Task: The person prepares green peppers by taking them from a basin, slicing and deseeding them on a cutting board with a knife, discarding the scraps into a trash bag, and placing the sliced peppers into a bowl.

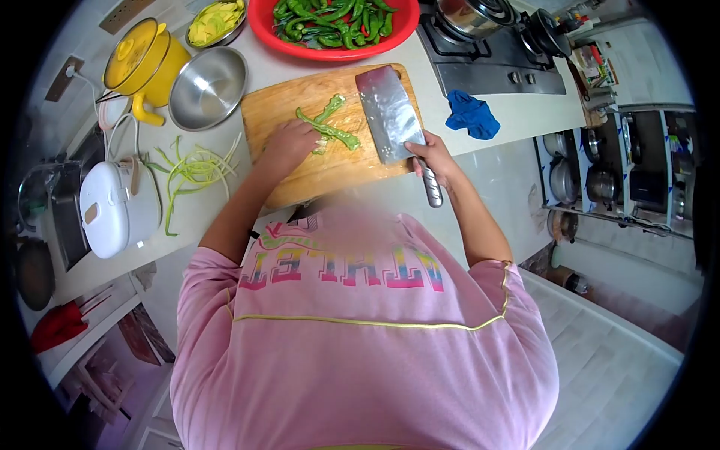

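A wooden cutting board lies on the counter in front of me. On it is a split green pepper, its pale inside and seeds showing. My left hand rests on the board with fingers curled at the pepper's near side; the fingertips are partly hidden against it. My right hand grips a cleaver where blade meets handle. The broad blade lies flat over the right part of the board, pointing away from me, apart from the pepper.
Beyond the board stands a red basin of green peppers. To the left are a steel bowl, a yellow pot, a bowl of yellow slices, green stems and a white appliance. A blue cloth and gas stove are right.
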Available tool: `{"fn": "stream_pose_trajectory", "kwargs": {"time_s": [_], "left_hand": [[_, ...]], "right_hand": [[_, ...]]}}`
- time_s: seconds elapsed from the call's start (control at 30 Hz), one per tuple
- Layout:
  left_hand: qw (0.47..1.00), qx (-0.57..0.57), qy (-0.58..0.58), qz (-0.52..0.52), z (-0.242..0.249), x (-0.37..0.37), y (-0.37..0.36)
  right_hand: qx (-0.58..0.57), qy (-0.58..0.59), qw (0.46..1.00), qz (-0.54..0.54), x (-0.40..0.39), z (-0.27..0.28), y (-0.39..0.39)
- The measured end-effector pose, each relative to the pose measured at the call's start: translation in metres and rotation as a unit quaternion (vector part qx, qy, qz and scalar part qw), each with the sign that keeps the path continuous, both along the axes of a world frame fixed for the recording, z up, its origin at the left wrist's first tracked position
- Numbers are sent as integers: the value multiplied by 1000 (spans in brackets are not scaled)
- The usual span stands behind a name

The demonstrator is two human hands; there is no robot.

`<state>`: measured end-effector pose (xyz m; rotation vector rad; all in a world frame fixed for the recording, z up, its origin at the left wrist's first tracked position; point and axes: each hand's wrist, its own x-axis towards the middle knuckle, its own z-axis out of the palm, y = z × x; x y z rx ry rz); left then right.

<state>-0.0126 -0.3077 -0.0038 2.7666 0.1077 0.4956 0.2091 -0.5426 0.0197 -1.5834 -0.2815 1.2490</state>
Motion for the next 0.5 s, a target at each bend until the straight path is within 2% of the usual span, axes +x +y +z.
{"fn": "stream_pose_trajectory", "kwargs": {"time_s": [0.03,0.13,0.17,0.2,0.23,0.27,0.3,0.37,0.47,0.5], "left_hand": [[1000,10,22,-20,1,2,3],[998,0,41,-56,2,8,15],[997,-9,39,-64,3,11,19],[992,-106,68,7,11,13,19],[972,-202,96,77,25,15,15],[936,-295,124,147,33,16,13],[900,-398,88,153,26,17,16],[792,-589,9,164,1,16,30],[655,-737,-49,160,-5,13,44],[628,-756,-66,173,-2,11,44]], "right_hand": [[17,-1,1000,-2,0,-5,5],[-62,-59,996,-3,-3,-5,21],[-102,-97,989,35,2,-13,23],[-135,-238,957,95,5,-12,26],[-167,-373,900,152,6,-11,30],[-196,-498,820,205,5,-9,32],[-227,-447,836,224,4,3,36],[-263,-465,806,255,4,6,40],[-293,-483,775,282,1,18,48],[-290,-499,767,280,2,19,48]]}}
